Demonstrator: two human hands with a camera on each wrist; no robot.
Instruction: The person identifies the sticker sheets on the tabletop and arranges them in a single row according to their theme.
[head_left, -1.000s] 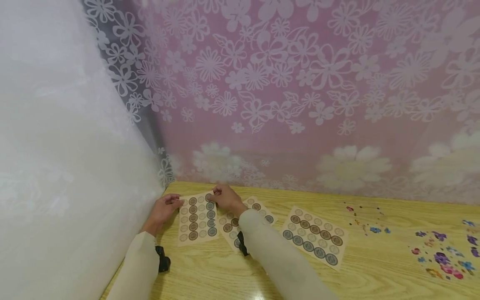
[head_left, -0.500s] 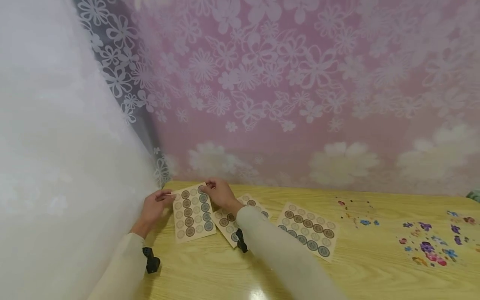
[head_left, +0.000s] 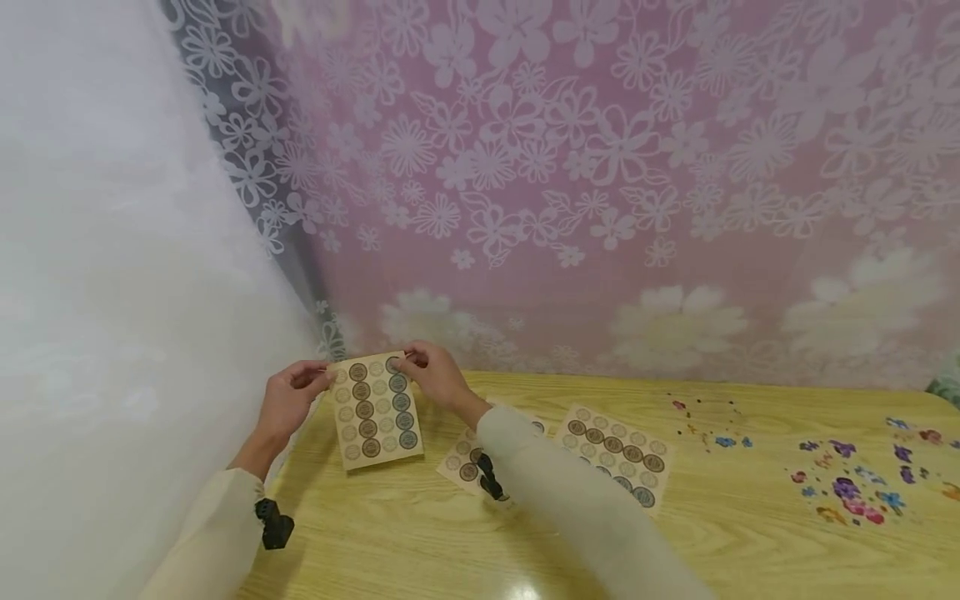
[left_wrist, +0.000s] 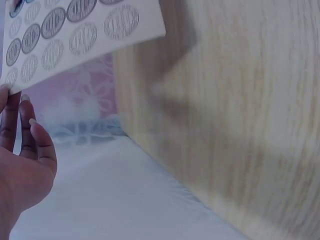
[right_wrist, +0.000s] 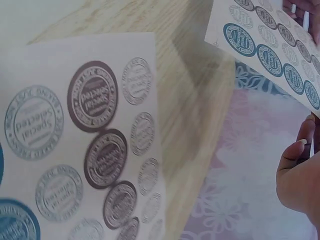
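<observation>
A cream sheet of round stickers [head_left: 377,408] in brown, blue and pale rows is held up by both hands at the table's back left. My left hand [head_left: 288,402] pinches its upper left corner between thumb and fingers. At the upper right corner, my right hand [head_left: 438,379] grips it the same way. In the left wrist view the sheet [left_wrist: 82,42] hangs clear of the tabletop and casts a shadow. Two similar sheets lie flat: one sticker sheet [head_left: 459,463] partly under the right forearm, another sticker sheet [head_left: 617,451] farther right.
Small colourful flower-shaped pieces [head_left: 847,487] lie scattered over the right of the wood-grain table [head_left: 390,533]. A white cloth [head_left: 135,333] hangs along the left edge, and a pink floral curtain [head_left: 525,317] stands behind the table.
Both hands have moved left and slightly up with the held sticker sheet, away from the second sheet. More table shows between the two sheets now. The head view has shifted a little.
</observation>
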